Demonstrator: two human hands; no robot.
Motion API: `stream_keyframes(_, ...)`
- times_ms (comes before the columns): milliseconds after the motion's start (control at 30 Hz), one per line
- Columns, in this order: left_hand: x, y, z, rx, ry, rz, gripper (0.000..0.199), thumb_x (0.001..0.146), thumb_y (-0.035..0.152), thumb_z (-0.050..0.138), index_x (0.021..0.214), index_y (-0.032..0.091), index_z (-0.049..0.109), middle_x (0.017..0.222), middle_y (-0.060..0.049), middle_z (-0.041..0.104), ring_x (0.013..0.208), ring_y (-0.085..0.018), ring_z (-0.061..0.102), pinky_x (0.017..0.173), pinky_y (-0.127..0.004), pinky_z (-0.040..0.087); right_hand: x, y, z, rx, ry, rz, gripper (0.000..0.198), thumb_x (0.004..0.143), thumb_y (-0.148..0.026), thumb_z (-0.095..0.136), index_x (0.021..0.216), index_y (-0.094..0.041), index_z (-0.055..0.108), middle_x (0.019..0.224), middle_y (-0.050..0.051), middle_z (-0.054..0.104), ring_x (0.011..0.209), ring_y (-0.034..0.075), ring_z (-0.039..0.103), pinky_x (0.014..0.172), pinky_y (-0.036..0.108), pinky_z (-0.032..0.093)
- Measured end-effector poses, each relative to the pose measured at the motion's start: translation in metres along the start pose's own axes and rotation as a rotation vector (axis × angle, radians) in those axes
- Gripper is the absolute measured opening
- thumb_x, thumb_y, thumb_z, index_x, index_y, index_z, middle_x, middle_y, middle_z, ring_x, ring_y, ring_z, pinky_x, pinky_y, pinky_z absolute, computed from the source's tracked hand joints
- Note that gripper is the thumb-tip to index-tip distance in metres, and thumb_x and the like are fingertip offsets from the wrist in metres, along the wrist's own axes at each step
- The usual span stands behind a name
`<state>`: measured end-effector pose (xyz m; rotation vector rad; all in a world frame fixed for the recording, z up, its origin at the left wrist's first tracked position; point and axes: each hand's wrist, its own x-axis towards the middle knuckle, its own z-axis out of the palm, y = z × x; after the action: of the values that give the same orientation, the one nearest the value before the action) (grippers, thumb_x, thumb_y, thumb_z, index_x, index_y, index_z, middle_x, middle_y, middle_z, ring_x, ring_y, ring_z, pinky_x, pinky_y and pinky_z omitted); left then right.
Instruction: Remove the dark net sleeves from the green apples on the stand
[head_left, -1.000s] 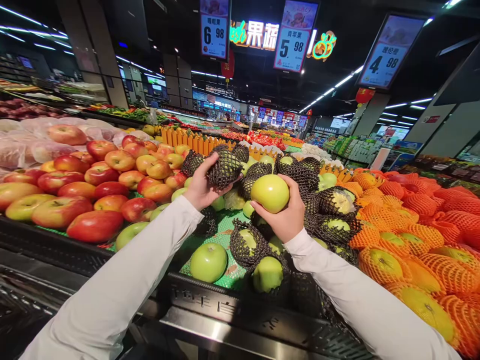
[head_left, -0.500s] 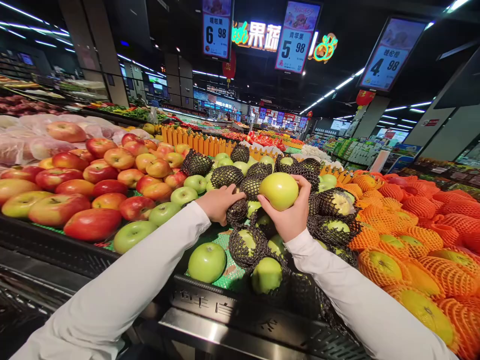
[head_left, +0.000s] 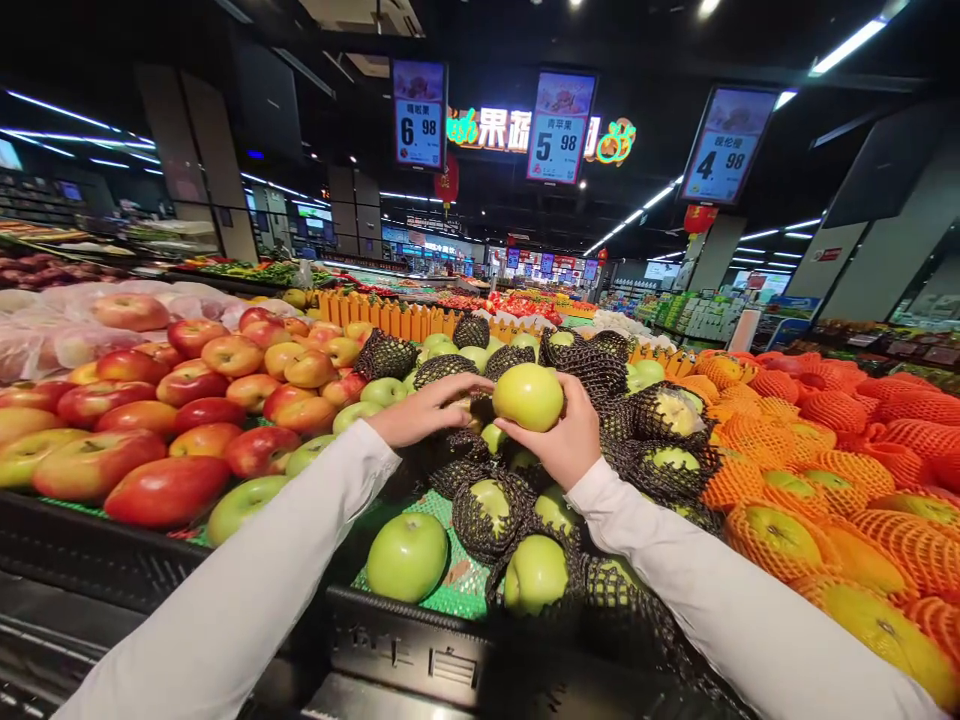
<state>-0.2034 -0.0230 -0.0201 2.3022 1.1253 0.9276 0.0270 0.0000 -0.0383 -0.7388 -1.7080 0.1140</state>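
Observation:
A bare yellow-green apple (head_left: 528, 397) is held in my right hand (head_left: 566, 430), thumb on the near side and fingers round its right side, above the pile. My left hand (head_left: 426, 408) hovers just left of that apple, fingers stretched towards it and apart from the thumb, with nothing seen in its grasp. Below both hands lie green apples in black foam nets, such as a netted apple (head_left: 493, 507). A bare green apple (head_left: 407, 557) sits on the green liner (head_left: 459, 590) near the front edge. What lies directly behind my left fingers is partly hidden.
Red-yellow apples (head_left: 174, 490) fill the left side. Oranges in orange foam nets (head_left: 776, 535) are heaped on the right. A black crate edge (head_left: 405, 640) runs along the front, and an orange picket divider (head_left: 390, 315) stands behind. Price signs (head_left: 562, 130) hang overhead.
My left hand has let go of a black-netted thing in the pile and opened beside the apple. My right hand has brought the apple left, closer to my left hand. The view has shifted slightly.

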Motion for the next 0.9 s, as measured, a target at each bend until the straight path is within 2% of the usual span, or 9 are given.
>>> stream_keyframes(133, 0.011, 0.006, 0.029, -0.281, 0.066, 0.063, 0.076, 0.077, 0.053, 0.066, 0.141, 0.021, 0.043, 0.14, -0.011, 0.054, 0.125, -0.031, 0.055, 0.105, -0.041, 0.046, 0.002, 0.009, 0.002, -0.064, -0.138, -0.257, 0.054, 0.067, -0.04, 0.081, 0.109, -0.02, 0.054, 0.114, 0.012, 0.06, 0.107, 0.027, 0.061, 0.092, 0.042, 0.052)
stream_keyframes(300, 0.013, 0.0, 0.037, 0.023, 0.232, -0.015, 0.078, 0.064, 0.057, 0.078, 0.125, 0.016, 0.051, 0.121, -0.012, 0.063, 0.108, -0.031, 0.062, 0.096, -0.042, 0.05, 0.01, 0.004, -0.005, -0.119, -0.36, -0.435, 0.068, 0.067, -0.053, 0.081, 0.121, -0.02, 0.055, 0.128, 0.014, 0.057, 0.12, 0.029, 0.055, 0.105, 0.047, 0.046)
stream_keyframes(367, 0.012, 0.0, 0.032, 0.156, 0.225, -0.024, 0.081, 0.062, 0.057, 0.079, 0.125, 0.017, 0.048, 0.118, -0.012, 0.063, 0.104, -0.031, 0.063, 0.095, -0.042, 0.049, 0.019, 0.007, -0.012, -0.175, -0.199, -0.378, 0.068, 0.073, -0.063, 0.073, 0.122, -0.019, 0.056, 0.132, 0.016, 0.055, 0.127, 0.031, 0.049, 0.111, 0.051, 0.039)
stream_keyframes(433, 0.01, 0.001, 0.028, 0.224, 0.13, -0.024, 0.081, 0.062, 0.057, 0.08, 0.125, 0.019, 0.046, 0.119, -0.011, 0.063, 0.105, -0.03, 0.063, 0.095, -0.042, 0.049, 0.029, 0.021, -0.021, -0.275, 0.052, -0.234, 0.056, 0.086, -0.056, 0.061, 0.125, -0.017, 0.055, 0.136, 0.018, 0.052, 0.132, 0.032, 0.042, 0.113, 0.054, 0.034)
stream_keyframes(500, 0.01, 0.001, 0.028, 0.222, 0.017, -0.02, 0.08, 0.062, 0.057, 0.08, 0.124, 0.021, 0.045, 0.121, -0.01, 0.063, 0.108, -0.029, 0.064, 0.095, -0.041, 0.05, 0.039, 0.044, -0.028, -0.385, 0.234, -0.098, 0.06, 0.084, -0.044, 0.064, 0.133, -0.013, 0.049, 0.146, 0.023, 0.043, 0.139, 0.037, 0.031, 0.114, 0.062, 0.026)
stream_keyframes(567, 0.009, 0.001, 0.029, 0.199, -0.051, -0.016, 0.081, 0.062, 0.057, 0.081, 0.125, 0.021, 0.045, 0.122, -0.009, 0.063, 0.109, -0.028, 0.064, 0.096, -0.04, 0.05, 0.046, 0.067, -0.033, -0.444, 0.262, 0.021, 0.066, 0.076, -0.033, 0.071, 0.133, -0.01, 0.048, 0.145, 0.025, 0.043, 0.137, 0.041, 0.031, 0.112, 0.066, 0.024)
stream_keyframes(667, 0.01, -0.003, 0.031, 0.148, -0.045, -0.001, 0.079, 0.064, 0.055, 0.081, 0.126, 0.021, 0.046, 0.123, -0.01, 0.062, 0.111, -0.028, 0.063, 0.098, -0.04, 0.05, 0.053, 0.088, -0.039, -0.483, 0.162, 0.162, 0.039, 0.076, -0.026, 0.07, 0.111, -0.013, 0.061, 0.113, 0.021, 0.062, 0.118, 0.039, 0.047, 0.102, 0.065, 0.034)
stream_keyframes(767, 0.01, -0.008, 0.031, 0.094, -0.068, 0.011, 0.078, 0.064, 0.054, 0.081, 0.127, 0.019, 0.05, 0.129, -0.012, 0.06, 0.12, -0.03, 0.059, 0.105, -0.042, 0.047, 0.058, 0.083, -0.046, -0.468, 0.224, 0.122, 0.024, 0.086, -0.034, 0.063, 0.101, -0.016, 0.062, 0.103, 0.016, 0.063, 0.107, 0.034, 0.053, 0.098, 0.058, 0.039)
stream_keyframes(900, 0.01, -0.014, 0.029, 0.128, -0.125, -0.048, 0.083, 0.065, 0.056, 0.078, 0.135, 0.018, 0.052, 0.135, -0.014, 0.058, 0.125, -0.033, 0.055, 0.112, -0.049, 0.04, 0.058, 0.058, -0.049, -0.423, 0.322, 0.016, 0.039, 0.095, -0.055, 0.047, 0.089, -0.018, 0.059, 0.095, 0.014, 0.063, 0.1, 0.031, 0.056, 0.093, 0.05, 0.042)
